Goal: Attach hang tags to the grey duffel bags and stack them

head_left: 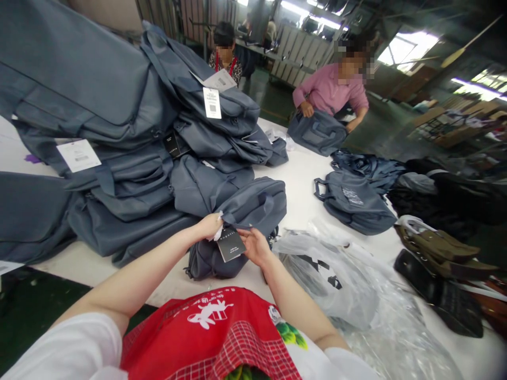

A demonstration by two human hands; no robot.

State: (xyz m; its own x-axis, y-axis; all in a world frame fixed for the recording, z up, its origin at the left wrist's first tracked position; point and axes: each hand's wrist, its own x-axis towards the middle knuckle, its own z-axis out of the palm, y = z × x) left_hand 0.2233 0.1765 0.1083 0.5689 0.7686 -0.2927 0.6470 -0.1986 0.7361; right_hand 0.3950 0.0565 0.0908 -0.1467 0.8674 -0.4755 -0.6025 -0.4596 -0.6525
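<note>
A blue-grey bag lies in front of me on the white table, with a strap loop across its top. From its near side hangs a black hang tag with pale printing. My left hand is closed in a pinch on a small white slip beside the tag's upper left corner. My right hand has its fingers closed at the tag's right edge, against the bag. Another blue-grey bag part bulges below the tag; where it joins is hidden.
Blue-grey bags with white tags pile high on the left. Clear plastic bags lie to the right, near a blue-grey bag and olive and black bags. Across the table, a person in pink handles a bag; another person is behind the pile.
</note>
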